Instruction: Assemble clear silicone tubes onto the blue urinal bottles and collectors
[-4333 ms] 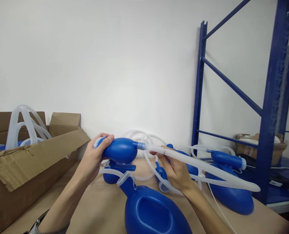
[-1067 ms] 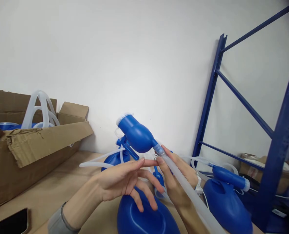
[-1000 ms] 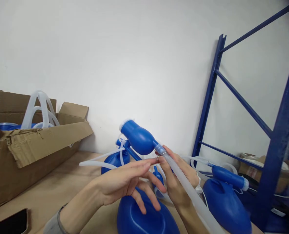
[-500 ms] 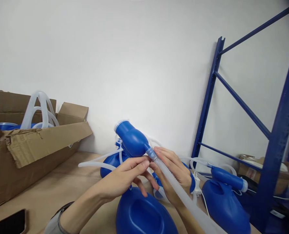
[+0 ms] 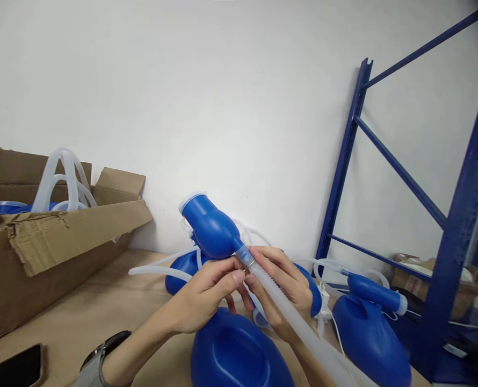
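A blue bulb-shaped plastic piece (image 5: pixel 217 231) with a clear-rimmed wide mouth tilts up to the left. Its narrow neck runs into a translucent ribbed hose (image 5: pixel 287 309), which slopes down to the right. Round the hose end sits a thin metal hose clamp (image 5: pixel 248 263). My left hand (image 5: pixel 212 290) is closed at the joint, thumb and forefinger pinching at the clamp's lower side. Fingers of my right hand (image 5: pixel 283 285) are closed about the hose just below the clamp. Beneath both hands rests a blue plastic container (image 5: pixel 241 355) with a recessed panel.
An open cardboard box (image 5: pixel 78 236) at left holds blue pieces and looped translucent tubes (image 5: pixel 70 177). A phone (image 5: pixel 15 368) lies at the table's front left. More blue containers stand behind my hands and at right (image 5: pixel 370 336). A blue metal rack (image 5: pixel 343 161) rises on the right.
The blue bulb-shaped piece and hose end have shifted slightly left. My left fingers have drawn in closer at the clamp, and my right hand has moved a little left too.
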Demonstrator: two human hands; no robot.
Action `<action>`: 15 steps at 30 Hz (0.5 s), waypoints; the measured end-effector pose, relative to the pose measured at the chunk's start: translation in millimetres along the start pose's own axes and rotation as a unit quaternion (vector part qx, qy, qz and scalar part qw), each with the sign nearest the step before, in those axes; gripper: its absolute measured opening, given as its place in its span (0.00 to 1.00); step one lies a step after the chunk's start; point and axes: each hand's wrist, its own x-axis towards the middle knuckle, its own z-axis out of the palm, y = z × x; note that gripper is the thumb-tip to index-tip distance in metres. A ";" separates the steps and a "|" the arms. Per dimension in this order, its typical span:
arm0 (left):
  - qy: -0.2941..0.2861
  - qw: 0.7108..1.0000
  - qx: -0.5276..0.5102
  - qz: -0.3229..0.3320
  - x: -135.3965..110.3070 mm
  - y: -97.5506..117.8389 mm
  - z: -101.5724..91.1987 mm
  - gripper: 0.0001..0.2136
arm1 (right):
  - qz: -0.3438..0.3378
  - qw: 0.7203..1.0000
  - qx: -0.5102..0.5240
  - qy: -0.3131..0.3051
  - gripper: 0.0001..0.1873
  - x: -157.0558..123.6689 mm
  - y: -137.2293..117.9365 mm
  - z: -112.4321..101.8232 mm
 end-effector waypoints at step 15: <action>0.049 0.993 0.091 0.058 2.1 3.0 -2.0 0.20 | -0.109 0.980 -0.167 -0.016 0.28 5.1 -11.3 -8.8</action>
